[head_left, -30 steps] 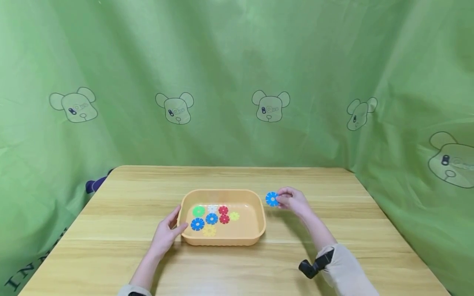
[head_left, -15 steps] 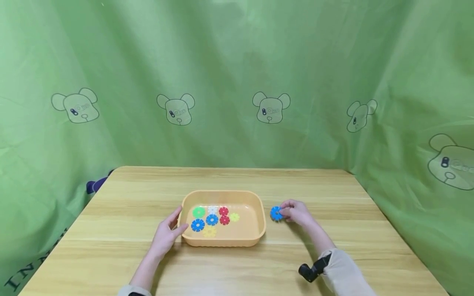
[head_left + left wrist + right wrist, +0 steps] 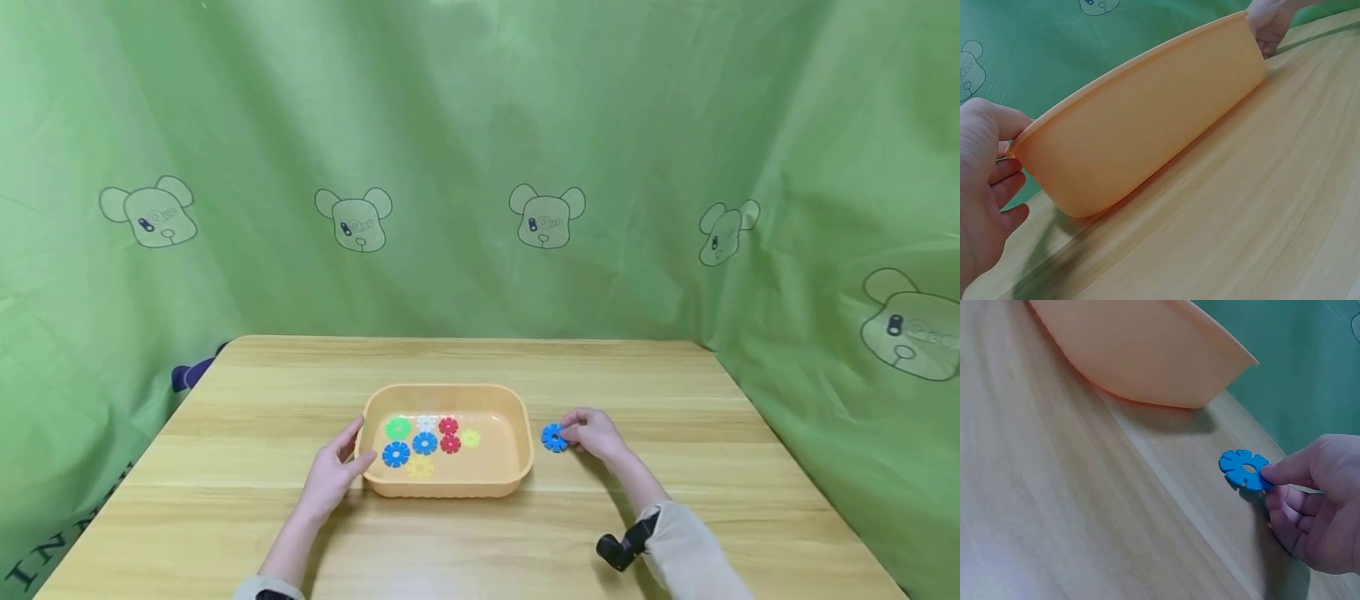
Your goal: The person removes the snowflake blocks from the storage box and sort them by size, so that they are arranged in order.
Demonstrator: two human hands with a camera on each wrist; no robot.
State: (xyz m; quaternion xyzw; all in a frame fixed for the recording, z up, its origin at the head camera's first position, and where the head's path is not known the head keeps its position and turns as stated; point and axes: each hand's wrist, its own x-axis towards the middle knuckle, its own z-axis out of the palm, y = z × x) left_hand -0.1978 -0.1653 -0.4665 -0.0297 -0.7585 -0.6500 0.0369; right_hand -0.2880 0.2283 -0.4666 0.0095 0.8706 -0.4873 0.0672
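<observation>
My right hand [image 3: 596, 435] pinches a blue snowflake building disc [image 3: 555, 437] between thumb and fingers, to the right of an orange plastic basin [image 3: 450, 490]. In the right wrist view the blue disc [image 3: 1235, 469] lies nearly flat, low over the table, its shadow falling just below. My left hand [image 3: 333, 475] holds the basin's left end, the thumb over the rim and the other fingers against the outside. Inside the basin lie several loose discs: a green one [image 3: 398, 428], two blue, two red, a white one [image 3: 426, 424] and two yellow.
The basin stands on a light wooden table [image 3: 615, 367]. A green curtain [image 3: 450, 275] with printed bear heads hangs behind and along both sides. Something dark purple [image 3: 191, 375] shows past the table's left edge. A black strap device [image 3: 628, 543] sits on my right forearm.
My right hand has come down and nearer to me with the blue disc, staying just right of the basin. My left hand keeps its hold, and the discs in the basin lie as before.
</observation>
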